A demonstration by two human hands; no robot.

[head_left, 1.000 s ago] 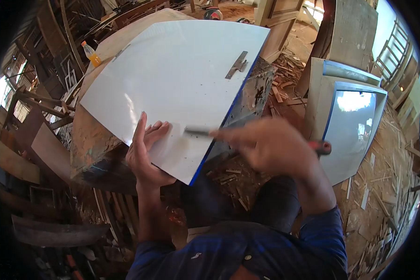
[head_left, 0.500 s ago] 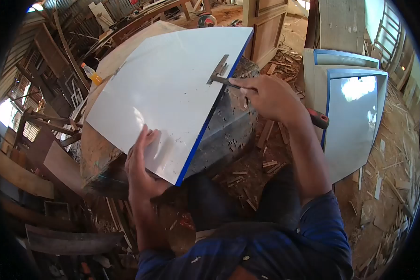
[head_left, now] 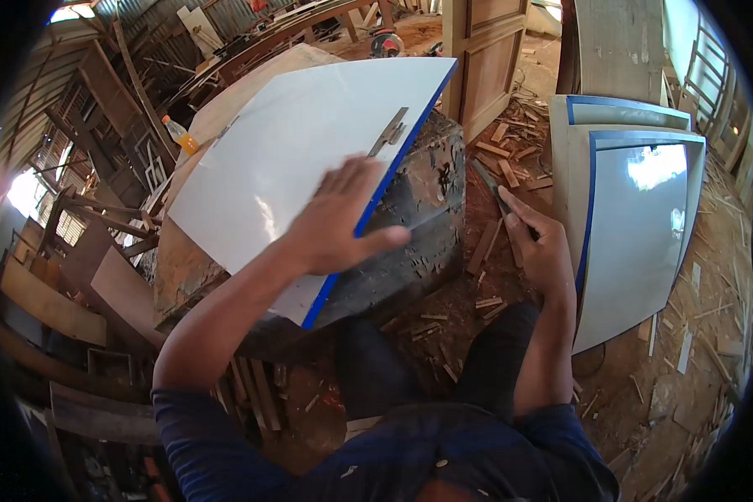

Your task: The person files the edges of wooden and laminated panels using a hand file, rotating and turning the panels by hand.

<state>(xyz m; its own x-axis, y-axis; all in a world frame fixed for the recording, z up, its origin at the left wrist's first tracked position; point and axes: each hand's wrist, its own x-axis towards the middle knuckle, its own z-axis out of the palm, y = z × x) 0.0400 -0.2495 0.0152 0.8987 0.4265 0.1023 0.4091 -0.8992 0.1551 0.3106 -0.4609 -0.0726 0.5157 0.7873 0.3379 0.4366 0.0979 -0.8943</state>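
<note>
A white panel (head_left: 284, 151) with a blue edge lies across a worn wooden block (head_left: 431, 184). My left hand (head_left: 343, 209) is spread, palm down, over the panel near its blue edge, its thumb reaching past that edge; it holds nothing. Just above the fingers, a metal hinge (head_left: 389, 132) lies near the blue edge. To the right of the block, my right hand (head_left: 540, 238) is closed on a thin dark tool (head_left: 487, 180), whose shaft points up and left, away from the panel. The tool's handle is hidden by the hand.
An orange drink bottle (head_left: 181, 136) stands at the panel's far left. White panels with blue edges (head_left: 636, 217) lean at the right. Wood scraps (head_left: 510, 159) litter the floor. A wooden door (head_left: 487, 63) stands behind the block.
My left hand has left the panel's lower left edge and moved up and right across it. My right hand has drawn the tool away from the hinge, down and to the right.
</note>
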